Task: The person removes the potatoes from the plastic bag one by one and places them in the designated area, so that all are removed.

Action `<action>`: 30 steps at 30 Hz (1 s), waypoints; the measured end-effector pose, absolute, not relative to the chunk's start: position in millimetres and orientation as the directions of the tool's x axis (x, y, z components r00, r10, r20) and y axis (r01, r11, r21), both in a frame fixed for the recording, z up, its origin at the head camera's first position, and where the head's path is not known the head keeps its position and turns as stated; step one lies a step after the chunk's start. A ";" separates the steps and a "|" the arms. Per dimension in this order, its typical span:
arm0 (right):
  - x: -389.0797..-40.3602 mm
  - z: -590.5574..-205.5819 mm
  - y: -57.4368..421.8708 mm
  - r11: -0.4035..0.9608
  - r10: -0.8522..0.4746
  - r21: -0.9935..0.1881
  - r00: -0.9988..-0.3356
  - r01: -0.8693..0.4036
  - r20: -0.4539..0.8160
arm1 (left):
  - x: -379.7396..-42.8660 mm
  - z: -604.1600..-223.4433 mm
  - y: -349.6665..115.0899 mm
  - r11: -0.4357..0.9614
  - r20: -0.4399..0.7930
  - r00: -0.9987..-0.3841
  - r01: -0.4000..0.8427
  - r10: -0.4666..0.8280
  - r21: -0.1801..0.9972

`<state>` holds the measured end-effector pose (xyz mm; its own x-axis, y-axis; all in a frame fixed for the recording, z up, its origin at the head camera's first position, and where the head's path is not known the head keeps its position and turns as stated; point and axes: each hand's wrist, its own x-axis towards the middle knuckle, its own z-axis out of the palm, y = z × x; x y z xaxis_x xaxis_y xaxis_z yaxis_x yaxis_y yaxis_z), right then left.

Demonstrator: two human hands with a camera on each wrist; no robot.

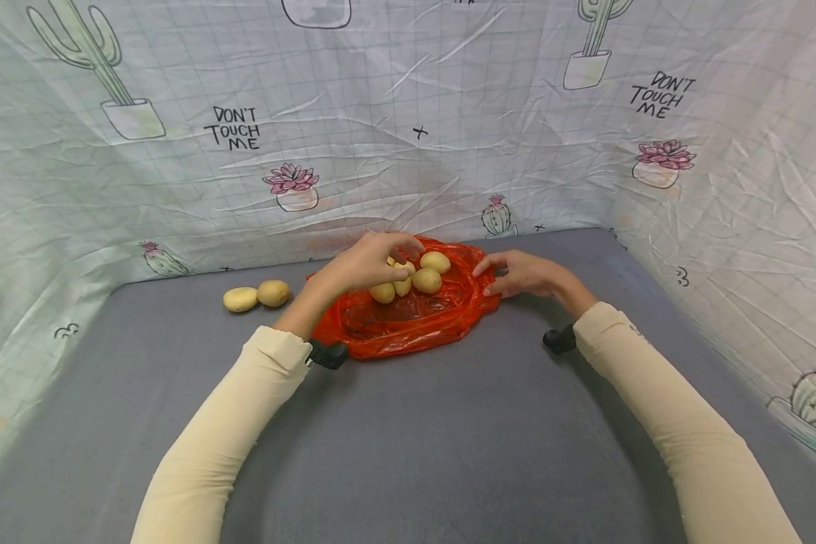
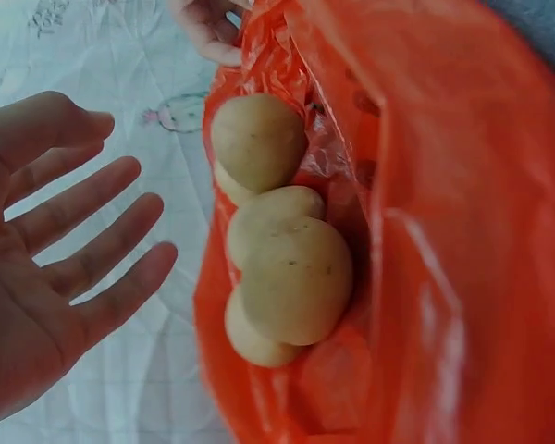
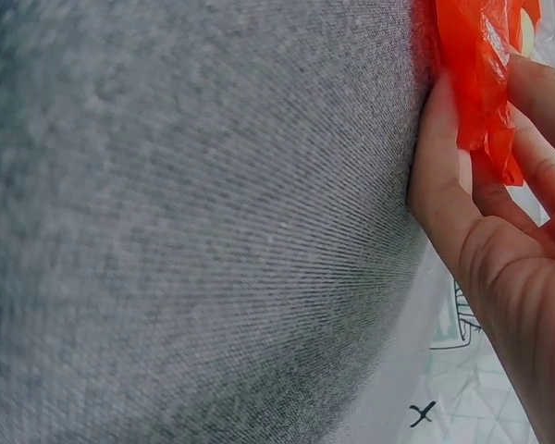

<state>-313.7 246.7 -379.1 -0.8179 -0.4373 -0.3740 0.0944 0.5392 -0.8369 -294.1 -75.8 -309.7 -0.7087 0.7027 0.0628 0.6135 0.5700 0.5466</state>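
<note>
A grey tabletop [image 1: 449,431], and on it the red bag [image 1: 408,344], its long axis running left to right, mouth gaping upward. At its right end, the right hand [image 1: 527,273]: grip lightly closed, bag film between thumb and fingers. Over the far left part, the left hand [image 1: 374,261]: grip wide, fingers spread, nothing in it! The bunched potatoes [image 1: 427,280] sit in the bag's far half, under and to the right of that left grip, clearly the nearer one, with fingertips and potatoes apart in the left wrist view. Two loose potatoes [image 1: 241,299] lie side by side, left of the bag. Left fingers cover part of the bunch, at least five strong; some right fingertips are lost behind film.
</note>
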 end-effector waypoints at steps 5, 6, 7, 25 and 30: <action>-316.9 -377.2 246.8 0.538 -0.444 -0.836 -0.807 0.109 -0.391 | -307.3 -321.0 -70.8 0.563 -0.011 -0.700 0.566 0.714 0.602; -317.2 -376.5 246.8 0.539 -0.447 -0.835 -0.802 0.111 -0.396 | -309.3 -323.3 -69.3 0.564 -0.022 -0.694 0.565 0.719 0.603; -317.6 -376.0 246.6 0.539 -0.448 -0.834 -0.798 0.117 -0.402 | -311.0 -325.3 -67.7 0.562 -0.033 -0.687 0.564 0.726 0.605; -317.6 -376.0 246.4 0.545 -0.446 -0.827 -0.786 0.142 -0.428 | -332.4 -327.9 -42.3 0.683 -0.272 -0.658 0.516 0.703 0.517; -317.4 -375.3 245.9 0.545 -0.451 -0.827 -0.784 0.136 -0.427 | -332.8 -327.4 -38.5 0.713 -0.301 -0.671 0.499 0.678 0.492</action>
<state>-317.4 245.9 -375.3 -0.7838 -0.4514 -0.4265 0.1363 0.5451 -0.8272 -332.8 -38.5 -327.4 -0.6708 0.6776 -0.3014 0.4995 0.7132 0.4918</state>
